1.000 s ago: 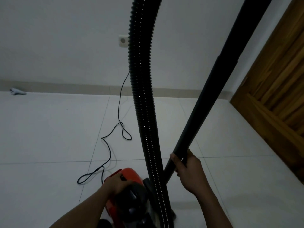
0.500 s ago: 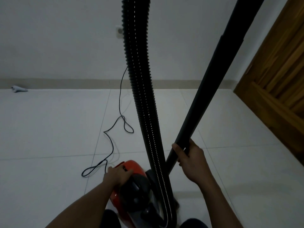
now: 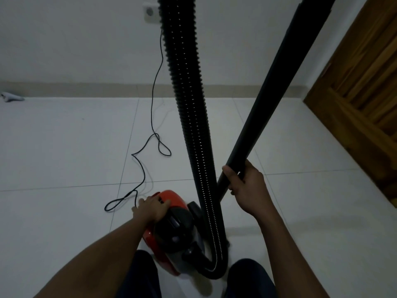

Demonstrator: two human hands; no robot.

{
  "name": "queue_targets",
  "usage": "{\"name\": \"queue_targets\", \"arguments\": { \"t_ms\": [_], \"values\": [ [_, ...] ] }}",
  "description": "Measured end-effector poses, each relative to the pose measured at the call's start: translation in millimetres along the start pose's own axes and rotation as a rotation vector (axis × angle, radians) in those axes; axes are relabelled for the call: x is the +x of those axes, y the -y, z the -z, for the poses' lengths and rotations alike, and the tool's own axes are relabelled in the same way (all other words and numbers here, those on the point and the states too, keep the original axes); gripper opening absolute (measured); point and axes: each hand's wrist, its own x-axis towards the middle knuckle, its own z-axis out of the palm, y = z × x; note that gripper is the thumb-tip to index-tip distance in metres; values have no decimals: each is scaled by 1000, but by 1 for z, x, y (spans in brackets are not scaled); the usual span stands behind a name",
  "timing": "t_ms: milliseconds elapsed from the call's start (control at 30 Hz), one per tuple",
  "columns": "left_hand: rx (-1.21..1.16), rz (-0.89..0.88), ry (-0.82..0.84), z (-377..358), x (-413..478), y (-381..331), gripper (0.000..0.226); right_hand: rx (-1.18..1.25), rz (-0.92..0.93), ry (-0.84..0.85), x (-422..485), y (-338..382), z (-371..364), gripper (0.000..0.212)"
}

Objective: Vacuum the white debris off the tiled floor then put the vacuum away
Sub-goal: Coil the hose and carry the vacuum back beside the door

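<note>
- Nearest us, our knees frame the red vacuum (image 3: 169,239), which sits on the tiled floor (image 3: 64,147) directly under our left hand (image 3: 151,208). That hand lies flat-curled over the top of the body near its buttons, fingers loosely bent and touching the casing. We cannot tell whether it is pressing a switch or only resting there, and it is not clamped around anything.
- Just right of that hand, the ribbed hose (image 3: 193,125) leaves the front of the vacuum, loops low by our right knee and climbs out of the top of the view.
- Our right hand (image 3: 245,186) is wrapped firmly around the lower end of the black wand (image 3: 277,87) — fingers closed round it, thumb on the near side — holding it raised and tilted, its far end out of view up and to the right.
- Beyond the left hand, the power cord (image 3: 139,168) snakes across the tiles and rises to the wall socket (image 3: 149,11), so the machine looks plugged in.
- We judge the vacuuming part largely done: the tiles around both hands show no white debris we can make out, though the dim light could hide small bits. Farthest off, a small pale object (image 3: 11,97) lies by the skirting well to the left; we cannot tell what it is.
- Left to do, as we read it — switch off, unplug, gather the cord and store the vacuum.
</note>
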Motion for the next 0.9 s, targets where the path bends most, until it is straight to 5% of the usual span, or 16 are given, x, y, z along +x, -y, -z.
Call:
{"name": "queue_targets", "arguments": {
  "t_ms": [900],
  "values": [
    [-21, 22, -2, -3, 3, -1, 72, 13, -8, -1, -1, -4, 1, 26]
  ]
}}
